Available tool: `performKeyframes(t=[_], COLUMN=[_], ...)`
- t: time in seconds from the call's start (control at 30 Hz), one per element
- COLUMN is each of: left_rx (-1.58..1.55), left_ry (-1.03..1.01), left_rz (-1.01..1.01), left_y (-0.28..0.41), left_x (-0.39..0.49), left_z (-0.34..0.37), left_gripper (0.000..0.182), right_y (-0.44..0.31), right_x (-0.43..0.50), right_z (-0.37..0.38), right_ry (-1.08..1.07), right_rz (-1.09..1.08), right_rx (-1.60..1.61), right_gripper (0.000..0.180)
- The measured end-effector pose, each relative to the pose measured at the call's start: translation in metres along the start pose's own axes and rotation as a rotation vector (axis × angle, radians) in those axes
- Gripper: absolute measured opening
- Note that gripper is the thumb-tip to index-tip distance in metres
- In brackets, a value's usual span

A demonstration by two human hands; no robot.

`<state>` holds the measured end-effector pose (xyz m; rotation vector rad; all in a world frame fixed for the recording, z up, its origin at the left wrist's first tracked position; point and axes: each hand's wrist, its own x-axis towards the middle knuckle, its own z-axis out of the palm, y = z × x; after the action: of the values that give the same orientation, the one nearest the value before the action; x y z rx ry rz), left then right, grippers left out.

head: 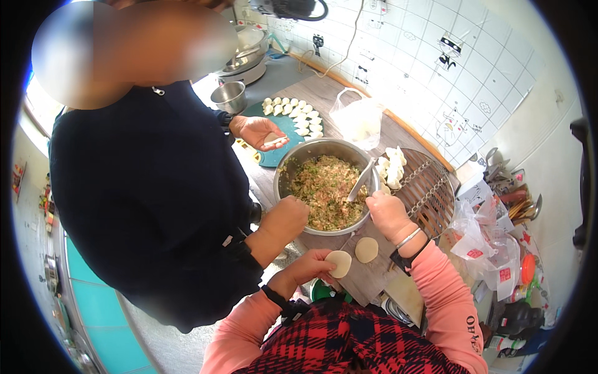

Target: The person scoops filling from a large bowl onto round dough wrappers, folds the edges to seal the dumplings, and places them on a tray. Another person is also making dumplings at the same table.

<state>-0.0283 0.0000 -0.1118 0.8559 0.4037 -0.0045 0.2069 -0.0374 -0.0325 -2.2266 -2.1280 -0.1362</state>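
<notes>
My left hand [313, 267] pinches a round dough wrapper [340, 264] by its edge, in front of the table. Another dough wrapper [366, 250] lies flat on the wood-look tabletop [359, 281] to its right. My right hand [387, 212] is closed at the right rim of a large steel bowl [290, 180]. Minced filling with green bits [327, 191] fills much of the bowl. A pale flat-bladed utensil [362, 181] slants from the rim into the filling, just beyond my right fingers. Whether those fingers grip its handle or the rim is not clear.
At left, a co-worker's open hand [261, 133] holds a wrapper; their other hand [292, 215] is by the bowl. Dumplings [292, 110] stand in rows on a green board [273, 159]; more dumplings [393, 168] sit on a slatted round rack [427, 196]. Plastic bags [481, 233] hang at right.
</notes>
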Motion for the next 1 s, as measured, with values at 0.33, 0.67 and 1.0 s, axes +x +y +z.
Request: performKeyframes(t=[0.33,0.67,1.0], left_rx=[0.069,0.663,0.107], left_ry=[0.167,0.405,0.204], left_rz=[0.067,0.551,0.119], left_y=[0.006,0.026,0.018], left_x=[-0.021,-0.025,-0.025], left_z=[0.005,0.006,-0.001], left_gripper=[0.021,0.056,0.030], right_y=[0.037,0.047,0.046], right_x=[0.081,0.147,0.143], right_z=[0.011,0.026,0.018], right_ry=[0.154,-0.020,-0.260], right_rz=[-0.323,-0.671,-0.768], right_rx=[-0.213,-0.468,-0.599], right_gripper=[0.003,0.017,0.012])
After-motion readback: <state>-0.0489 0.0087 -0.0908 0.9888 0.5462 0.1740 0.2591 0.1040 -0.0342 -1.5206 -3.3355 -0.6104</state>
